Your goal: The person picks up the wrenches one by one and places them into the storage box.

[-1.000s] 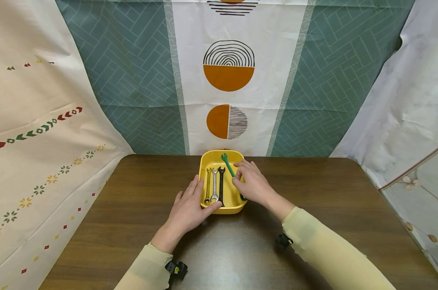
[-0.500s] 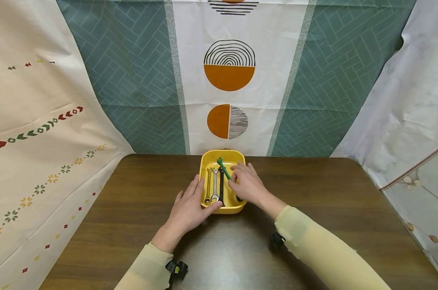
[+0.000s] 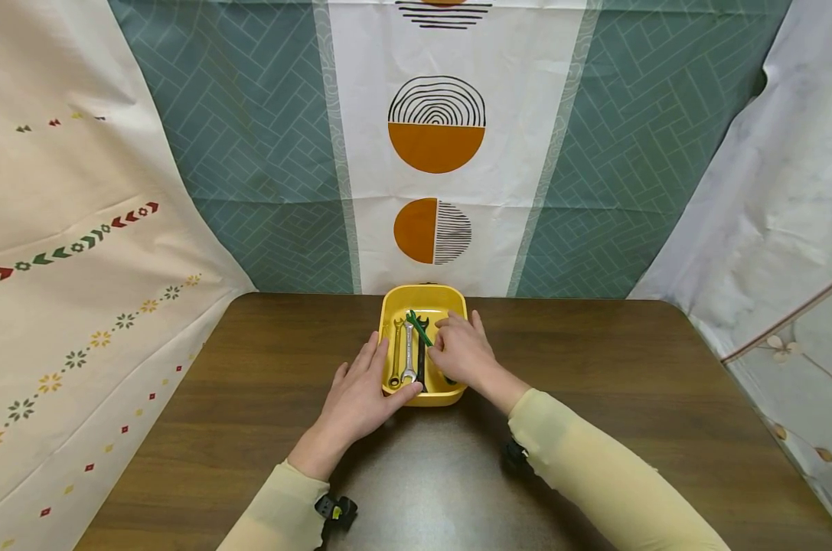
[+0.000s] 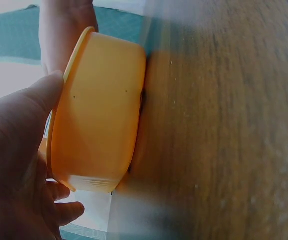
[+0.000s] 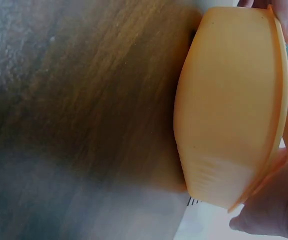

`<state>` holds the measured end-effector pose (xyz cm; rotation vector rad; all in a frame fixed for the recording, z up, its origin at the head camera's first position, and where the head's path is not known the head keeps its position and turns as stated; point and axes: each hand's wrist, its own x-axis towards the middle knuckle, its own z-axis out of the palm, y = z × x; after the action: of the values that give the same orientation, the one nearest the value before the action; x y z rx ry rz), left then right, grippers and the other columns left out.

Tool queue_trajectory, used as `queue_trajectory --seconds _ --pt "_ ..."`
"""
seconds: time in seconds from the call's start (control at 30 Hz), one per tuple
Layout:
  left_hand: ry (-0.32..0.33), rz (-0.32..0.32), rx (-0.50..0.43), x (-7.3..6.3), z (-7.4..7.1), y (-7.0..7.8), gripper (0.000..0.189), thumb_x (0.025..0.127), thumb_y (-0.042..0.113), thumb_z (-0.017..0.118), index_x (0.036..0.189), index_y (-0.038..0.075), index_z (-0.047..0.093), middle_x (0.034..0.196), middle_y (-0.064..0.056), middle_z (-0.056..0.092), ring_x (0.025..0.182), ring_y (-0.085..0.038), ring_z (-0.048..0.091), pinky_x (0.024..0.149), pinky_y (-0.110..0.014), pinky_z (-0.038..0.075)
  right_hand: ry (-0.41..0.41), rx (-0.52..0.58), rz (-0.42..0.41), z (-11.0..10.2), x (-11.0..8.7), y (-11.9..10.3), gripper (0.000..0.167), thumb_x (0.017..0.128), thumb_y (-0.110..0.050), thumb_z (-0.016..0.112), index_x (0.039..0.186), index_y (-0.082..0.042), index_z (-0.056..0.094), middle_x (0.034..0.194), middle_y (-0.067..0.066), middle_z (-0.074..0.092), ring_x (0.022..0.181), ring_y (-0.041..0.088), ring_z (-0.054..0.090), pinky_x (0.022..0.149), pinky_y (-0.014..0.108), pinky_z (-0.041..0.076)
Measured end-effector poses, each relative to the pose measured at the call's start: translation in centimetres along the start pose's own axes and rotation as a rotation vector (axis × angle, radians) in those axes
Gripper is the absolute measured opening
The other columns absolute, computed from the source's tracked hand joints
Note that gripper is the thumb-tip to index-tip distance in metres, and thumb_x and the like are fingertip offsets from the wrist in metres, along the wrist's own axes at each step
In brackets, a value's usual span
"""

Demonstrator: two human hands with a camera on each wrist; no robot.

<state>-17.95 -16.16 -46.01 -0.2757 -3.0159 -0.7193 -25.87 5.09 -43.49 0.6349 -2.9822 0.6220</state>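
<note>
A yellow plastic tray [image 3: 425, 294] stands at the table's back edge, its plain outer wall facing both wrist cameras. Inside, side by side, lie a gold wrench [image 3: 396, 353], a silver wrench [image 3: 409, 348] and a black wrench [image 3: 421, 367]. My left hand [image 3: 357, 398] rests on the tray's left side with fingers extended, its thumb on the near rim [image 4: 58, 115]. Over the tray's right half, my right hand [image 3: 462, 355] pinches a green wrench [image 3: 419, 327], which slants with its head above the tops of the silver and black ones. Its lower part is mostly hidden behind the fingers.
The brown wooden table [image 3: 250, 398] extends to both sides and in front of the tray. Directly behind hangs a patterned cloth [image 3: 432, 176]. More cloth covers the left [image 3: 78, 252] and right [image 3: 794, 229] sides.
My right hand has moved left with the green wrench, bringing its head down and leftward over the silver and black wrenches. The left hand and the tray have stayed put.
</note>
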Motion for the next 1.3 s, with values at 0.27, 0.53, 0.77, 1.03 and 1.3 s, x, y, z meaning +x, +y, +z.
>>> queue_trajectory --seconds 0.27,0.53,0.77,1.03,1.3 --pt "-0.002 -0.004 -0.003 -0.1 0.0 0.0 0.113 0.098 0.080 0.061 0.175 0.005 0.025 0.184 -0.015 0.016 0.167 -0.032 0.026 0.125 -0.073 0.025 -0.003 -0.021 0.006 0.5 0.0 -0.2 0.037 0.100 -0.021 0.072 0.064 -0.019 0.066 0.149 0.011 0.068 0.160 0.035 0.040 0.133 0.065 0.003" --pt "0.002 -0.009 -0.006 -0.1 0.0 -0.1 0.114 0.098 0.081 0.061 0.175 0.006 0.026 0.184 -0.014 0.016 0.166 -0.033 0.026 0.125 -0.073 0.025 -0.003 -0.046 0.013 0.9 0.2 -0.3 0.036 0.099 -0.021 0.074 0.064 -0.019 0.067 0.148 0.010 0.069 0.159 0.034 0.041 0.133 0.065 0.003" --pt "0.004 -0.015 -0.011 -0.2 -0.1 -0.2 0.113 0.098 0.081 0.061 0.176 0.006 0.026 0.184 -0.015 0.017 0.166 -0.033 0.027 0.125 -0.074 0.025 -0.011 -0.095 0.001 1.1 0.2 -0.7 0.035 0.098 -0.023 0.076 0.064 -0.020 0.068 0.148 0.009 0.069 0.159 0.033 0.043 0.133 0.066 0.003" --pt "-0.002 -0.017 -0.006 -0.3 -0.1 -0.3 0.113 0.098 0.080 0.062 0.176 0.007 0.025 0.184 -0.015 0.016 0.166 -0.032 0.026 0.126 -0.073 0.025 -0.042 -0.211 0.003 1.5 0.2 -0.9 0.035 0.101 -0.031 0.078 0.068 -0.020 0.074 0.149 0.008 0.069 0.160 0.033 0.040 0.133 0.065 0.003" --pt "-0.010 -0.003 -0.011 0.0 0.3 -0.1 0.113 0.098 0.081 0.061 0.176 0.007 0.025 0.184 -0.014 0.016 0.167 -0.031 0.025 0.126 -0.073 0.024 -0.023 -0.193 -0.004 1.2 -0.2 -0.4 0.020 0.104 -0.028 0.076 0.093 -0.015 0.087 0.151 0.010 0.067 0.161 0.034 0.039 0.133 0.065 0.003"
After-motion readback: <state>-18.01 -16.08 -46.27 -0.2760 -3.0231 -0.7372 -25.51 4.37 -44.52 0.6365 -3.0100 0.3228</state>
